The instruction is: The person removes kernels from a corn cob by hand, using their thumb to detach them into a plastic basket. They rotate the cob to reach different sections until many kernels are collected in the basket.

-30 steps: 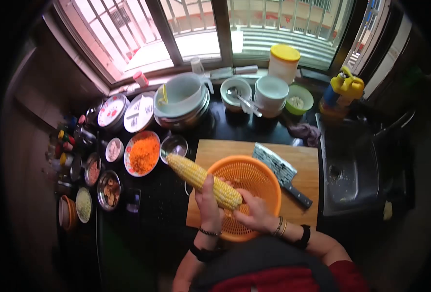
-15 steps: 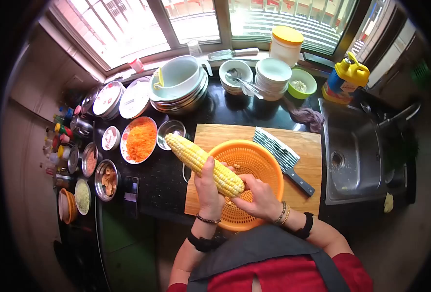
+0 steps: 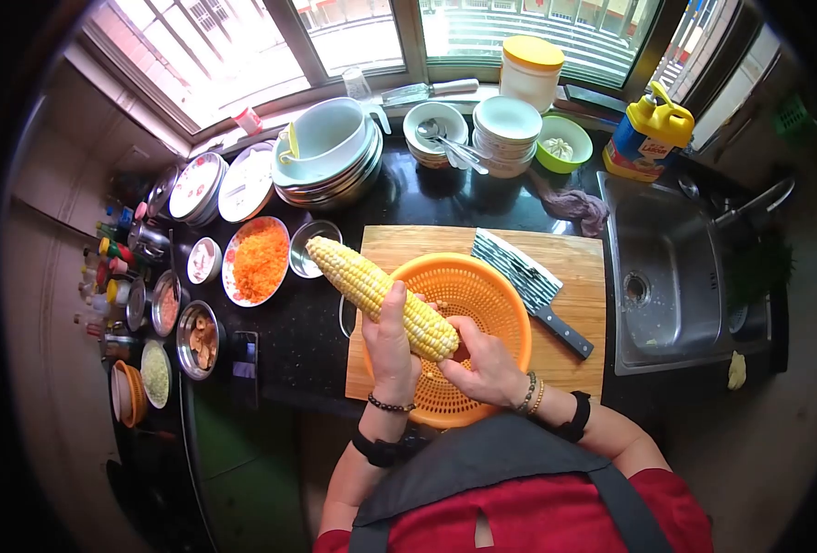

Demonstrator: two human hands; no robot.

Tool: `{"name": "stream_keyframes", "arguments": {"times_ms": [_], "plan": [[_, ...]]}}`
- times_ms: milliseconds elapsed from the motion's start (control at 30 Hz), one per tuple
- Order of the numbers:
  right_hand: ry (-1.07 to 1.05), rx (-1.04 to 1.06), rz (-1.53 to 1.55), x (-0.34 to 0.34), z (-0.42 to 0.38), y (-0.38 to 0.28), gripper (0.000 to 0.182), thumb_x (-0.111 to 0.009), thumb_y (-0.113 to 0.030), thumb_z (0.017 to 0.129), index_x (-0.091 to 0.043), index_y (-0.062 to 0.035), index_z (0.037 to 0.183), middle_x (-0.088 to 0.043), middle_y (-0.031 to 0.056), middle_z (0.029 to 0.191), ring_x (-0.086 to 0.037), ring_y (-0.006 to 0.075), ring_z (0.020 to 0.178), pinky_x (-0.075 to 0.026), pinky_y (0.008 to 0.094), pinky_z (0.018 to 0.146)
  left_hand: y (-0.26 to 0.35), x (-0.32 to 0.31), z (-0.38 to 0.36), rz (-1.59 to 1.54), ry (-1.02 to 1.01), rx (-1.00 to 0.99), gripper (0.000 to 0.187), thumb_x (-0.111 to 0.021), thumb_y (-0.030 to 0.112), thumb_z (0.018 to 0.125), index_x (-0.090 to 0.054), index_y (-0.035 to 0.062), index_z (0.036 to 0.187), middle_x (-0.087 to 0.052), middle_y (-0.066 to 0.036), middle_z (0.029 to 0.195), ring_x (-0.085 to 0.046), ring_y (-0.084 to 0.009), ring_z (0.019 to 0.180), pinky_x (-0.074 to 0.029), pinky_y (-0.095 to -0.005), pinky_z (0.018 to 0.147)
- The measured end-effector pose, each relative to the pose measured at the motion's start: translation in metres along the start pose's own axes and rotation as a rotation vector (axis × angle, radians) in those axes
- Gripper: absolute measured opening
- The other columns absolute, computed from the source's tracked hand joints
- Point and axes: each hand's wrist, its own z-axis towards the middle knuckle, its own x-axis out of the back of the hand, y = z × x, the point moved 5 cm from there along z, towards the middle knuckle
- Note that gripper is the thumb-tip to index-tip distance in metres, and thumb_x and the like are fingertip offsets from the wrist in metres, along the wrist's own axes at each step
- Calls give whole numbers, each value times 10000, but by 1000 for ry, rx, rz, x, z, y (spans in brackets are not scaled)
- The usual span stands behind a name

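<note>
Holding an ear of corn (image 3: 371,290) above an orange basket (image 3: 496,295)

Spreading under everything, the dark surface (image 3: 316,323) carried a metal sink (image 3: 662,318) on the right and, on the left, a plate of orange shreds (image 3: 259,261). Between them lay the wooden board (image 3: 570,286), with the perforated basket resting on it. Just right of the basket was a cleaver (image 3: 519,267), its black handle angled toward the lower right. The corn slanted over the basket's left part, its narrow tip at upper left beside a small steel bowl (image 3: 310,230). The left hand (image 3: 392,350) had its grip wrapped around the cob, thumb across the kernels. The right hand (image 3: 491,369) bent its fingers and thumb against the blunt end; whether that grip pinched anything could not be told. A few loose kernels (image 3: 431,374) lay inside the basket.
</note>
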Motion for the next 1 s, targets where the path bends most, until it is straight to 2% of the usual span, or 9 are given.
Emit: {"name": "stream_keyframes", "arguments": {"times_ms": [100,200,400,600,700,800,833,900,1000], "plan": [[-35,-143,-1,-2,0,2,465,-564,-113,744,-402,3,1165,-596,223,890,-614,333,833,-482,386,699,-2,0,2,41,-1,-13,295,-606,151,843,-459,14,1059,-552,-88,824,-599,-170,666,-532,-287,614],[-19,-161,15,-5,0,9,453,-529,-81,747,-392,15,1168,-587,217,941,-613,296,844,-481,371,723,-4,-2,3,62,4,-58,296,-609,132,840,-460,11,1065,-552,-83,829,-598,-164,659,-530,-280,609],[-46,-132,216,-15,3,32,425,-448,5,771,-374,23,1189,-546,117,1030,-578,177,827,-488,318,724,-5,-6,5,77,27,-58,294,-615,130,836,-456,16,1056,-551,-73,804,-597,-164,624,-521,-274,546],[-171,-334,553,-18,0,26,472,-382,81,783,-344,5,1247,-534,82,1000,-545,99,769,-473,249,703,-2,0,14,37,25,-10,319,-616,208,839,-441,30,1038,-554,-91,769,-594,-186,618,-543,-306,577],[-152,-261,697,-21,0,19,467,-415,49,832,-321,-4,1286,-539,78,1018,-559,105,787,-479,246,714,-2,6,17,21,36,-11,352,-620,255,833,-444,21,1029,-553,-98,772,-598,-199,626,-545,-318,584],[-217,-362,798,-20,3,17,494,-484,-28,873,-270,-2,1317,-536,90,1094,-579,117,853,-475,229,709,1,8,18,-19,37,4,393,-609,310,833,-445,7,1022,-550,-113,797,-602,-214,663,-546,-336,604],[-212,-362,820,-20,2,15,464,-508,-93,903,-298,-3,1307,-536,87,1093,-581,113,879,-480,230,726,1,9,16,-36,37,12,404,-604,325,833,-446,2,1019,-549,-118,808,-602,-218,681,-545,-344,613],[-227,-415,860,-18,2,14,435,-500,-103,909,-322,-4,1294,-533,88,1102,-583,120,904,-484,236,754,-1,9,13,-48,11,41,440,-589,368,833,-455,-10,1013,-546,-127,842,-597,-228,745,-540,-365,675],[-227,-409,895,-18,-1,12,399,-488,-125,920,-354,-6,1276,-527,90,1118,-582,133,940,-486,252,795,-3,10,9,-213,1,117,364,-591,276,842,-435,5,1029,-552,-119,850,-603,-214,721,-540,-347,659]]}}
